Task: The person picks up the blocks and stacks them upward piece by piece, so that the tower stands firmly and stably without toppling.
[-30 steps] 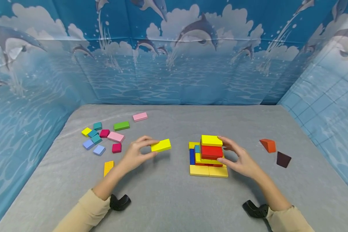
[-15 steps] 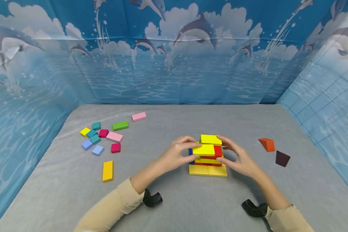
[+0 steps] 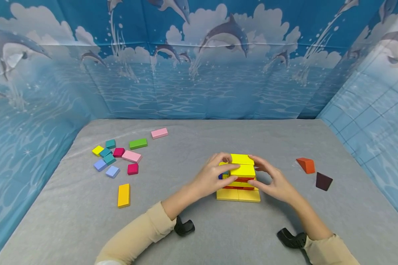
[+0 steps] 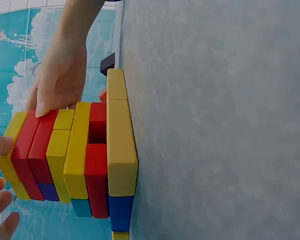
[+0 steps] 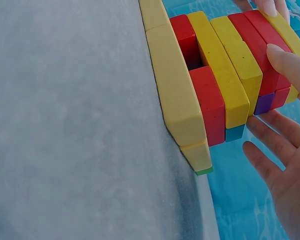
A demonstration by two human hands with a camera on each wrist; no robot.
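A stack of colored toy blocks [image 3: 227, 194] stands on the cloth, with pale yellow blocks along its base and red and yellow layers above. My left hand [image 3: 208, 178] pinches a yellow block [image 3: 243, 170] by its left end, at the front of the stack's top. Behind it lies another yellow block [image 3: 241, 158] on the top layer. At the stack's right side, my right hand [image 3: 273, 182] spans the upper layers. In the right wrist view its thumb presses a red block [image 5: 252, 55], and the other fingers reach behind the stack.
Several small blocks lie loose at the left, including a green block [image 3: 138, 144] and a pink block [image 3: 131, 156]. An orange-yellow block [image 3: 124, 195] lies nearer. At the right are an orange wedge [image 3: 306, 165] and a dark brown block [image 3: 324, 181]. A dolphin-print curtain [image 3: 199, 92] hangs behind.
My left hand has carried the yellow block rightward from beside the stack to the front of its top. My right hand has stayed at the stack's right side.
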